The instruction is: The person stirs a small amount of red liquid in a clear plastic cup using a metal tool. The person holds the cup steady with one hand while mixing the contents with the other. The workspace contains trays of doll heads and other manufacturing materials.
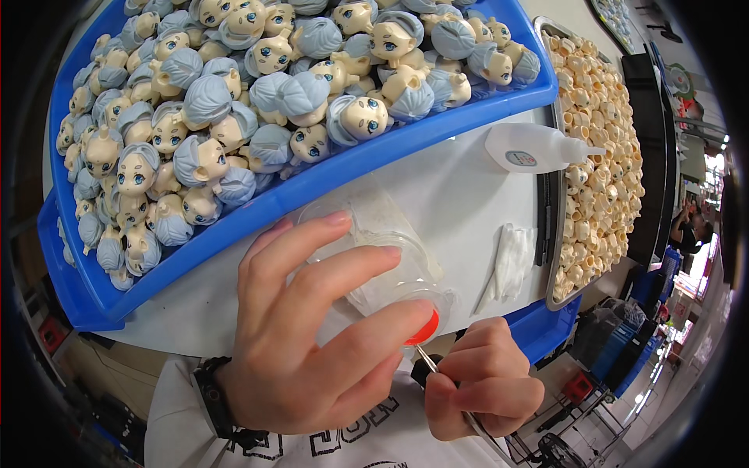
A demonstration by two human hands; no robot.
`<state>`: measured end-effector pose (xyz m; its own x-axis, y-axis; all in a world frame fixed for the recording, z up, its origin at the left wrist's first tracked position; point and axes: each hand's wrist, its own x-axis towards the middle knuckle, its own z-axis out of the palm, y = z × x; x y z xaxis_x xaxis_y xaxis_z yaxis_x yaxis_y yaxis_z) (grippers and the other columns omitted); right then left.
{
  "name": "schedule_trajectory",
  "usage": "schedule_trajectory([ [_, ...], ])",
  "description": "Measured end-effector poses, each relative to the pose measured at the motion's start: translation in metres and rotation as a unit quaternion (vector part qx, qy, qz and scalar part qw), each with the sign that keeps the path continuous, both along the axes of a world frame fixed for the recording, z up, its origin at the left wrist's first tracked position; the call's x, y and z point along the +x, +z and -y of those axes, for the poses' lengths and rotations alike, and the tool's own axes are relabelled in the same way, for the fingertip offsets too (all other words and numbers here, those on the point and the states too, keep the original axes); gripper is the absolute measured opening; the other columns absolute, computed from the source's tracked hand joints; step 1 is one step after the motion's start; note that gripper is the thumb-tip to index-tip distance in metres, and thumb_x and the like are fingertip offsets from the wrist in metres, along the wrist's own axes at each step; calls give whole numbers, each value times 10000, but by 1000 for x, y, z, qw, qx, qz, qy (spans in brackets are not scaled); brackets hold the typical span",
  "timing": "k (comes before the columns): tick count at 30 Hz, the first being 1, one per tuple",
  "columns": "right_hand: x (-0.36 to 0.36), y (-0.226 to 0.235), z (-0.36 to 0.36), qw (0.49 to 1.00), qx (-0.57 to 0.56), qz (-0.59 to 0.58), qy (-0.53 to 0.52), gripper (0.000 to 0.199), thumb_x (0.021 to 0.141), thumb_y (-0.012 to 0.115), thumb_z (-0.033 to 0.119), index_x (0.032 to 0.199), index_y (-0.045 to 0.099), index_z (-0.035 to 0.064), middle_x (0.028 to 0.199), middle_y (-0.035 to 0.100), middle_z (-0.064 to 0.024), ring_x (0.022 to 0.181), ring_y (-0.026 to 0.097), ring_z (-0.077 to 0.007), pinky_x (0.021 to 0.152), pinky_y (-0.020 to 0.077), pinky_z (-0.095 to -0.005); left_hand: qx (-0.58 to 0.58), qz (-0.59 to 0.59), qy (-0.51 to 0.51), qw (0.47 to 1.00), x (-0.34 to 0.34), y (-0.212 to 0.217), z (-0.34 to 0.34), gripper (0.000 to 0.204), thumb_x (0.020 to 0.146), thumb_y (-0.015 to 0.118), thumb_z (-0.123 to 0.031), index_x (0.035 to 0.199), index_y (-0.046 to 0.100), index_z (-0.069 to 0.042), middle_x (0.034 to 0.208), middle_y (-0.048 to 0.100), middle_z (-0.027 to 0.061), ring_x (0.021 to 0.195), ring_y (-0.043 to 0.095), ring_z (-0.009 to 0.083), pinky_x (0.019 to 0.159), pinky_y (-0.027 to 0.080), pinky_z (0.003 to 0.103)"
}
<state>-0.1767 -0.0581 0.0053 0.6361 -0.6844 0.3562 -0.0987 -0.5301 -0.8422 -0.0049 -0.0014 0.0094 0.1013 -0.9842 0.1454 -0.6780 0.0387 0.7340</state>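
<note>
My left hand (320,335) reaches over some clear plastic containers (398,257), its upper fingers spread. Its index finger and thumb close around a small red round piece (425,327), partly hidden by the fingertip. In my right fist (484,382) is a slim metal tool (426,359), whose pointed end meets the lower edge of the red piece. Whether that tool is a pair of tweezers, I cannot tell. Beyond the left hand, a blue tray (351,158) is heaped with doll heads (363,117) with grey-blue hair, painted eyes and pale faces.
A white squeeze bottle (523,148) lies on its side on the white table (460,195). Nearby is a crumpled white cloth (511,261). A metal tray (555,288) of small beige parts (593,179) stands at the right. Below the table edge sits a blue bin (550,327).
</note>
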Motion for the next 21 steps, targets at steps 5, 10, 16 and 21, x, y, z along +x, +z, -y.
schedule_trajectory([
  [5, -2, 9, 7, 999, 16, -32, 35, 356, 593, 573, -121, 846, 430, 83, 595, 522, -21, 486, 399, -138, 507, 305, -276, -14, 30, 1, 999, -2, 1, 2, 319, 591, 677, -172, 908, 641, -172, 1081, 551, 128, 1065, 427, 377, 894, 356, 467],
  [10, -2, 4, 5, 999, 44, -8, 19, 339, 600, 568, -122, 833, 432, 82, 593, 521, -22, 485, 397, -136, 504, 300, -274, -28, 109, 21, 993, -8, 0, -4, 285, 628, 676, -210, 910, 641, -191, 1092, 536, 124, 1061, 420, 373, 884, 366, 478],
  [16, -2, 3, -1, 999, 33, 10, -9, 350, 602, 593, -112, 834, 422, 86, 584, 517, -27, 481, 390, -131, 487, 293, -261, -22, 113, 19, 993, -8, 4, -3, 285, 650, 663, -214, 934, 634, -193, 1086, 535, 130, 1060, 417, 378, 879, 371, 482],
  [21, -8, 0, -2, 998, 27, 48, 4, 359, 595, 615, -99, 839, 415, 73, 578, 512, -23, 494, 402, -129, 486, 295, -258, -17, 97, 23, 995, -8, 4, -4, 301, 636, 670, -194, 935, 634, -190, 1080, 538, 135, 1054, 425, 381, 879, 372, 483],
])
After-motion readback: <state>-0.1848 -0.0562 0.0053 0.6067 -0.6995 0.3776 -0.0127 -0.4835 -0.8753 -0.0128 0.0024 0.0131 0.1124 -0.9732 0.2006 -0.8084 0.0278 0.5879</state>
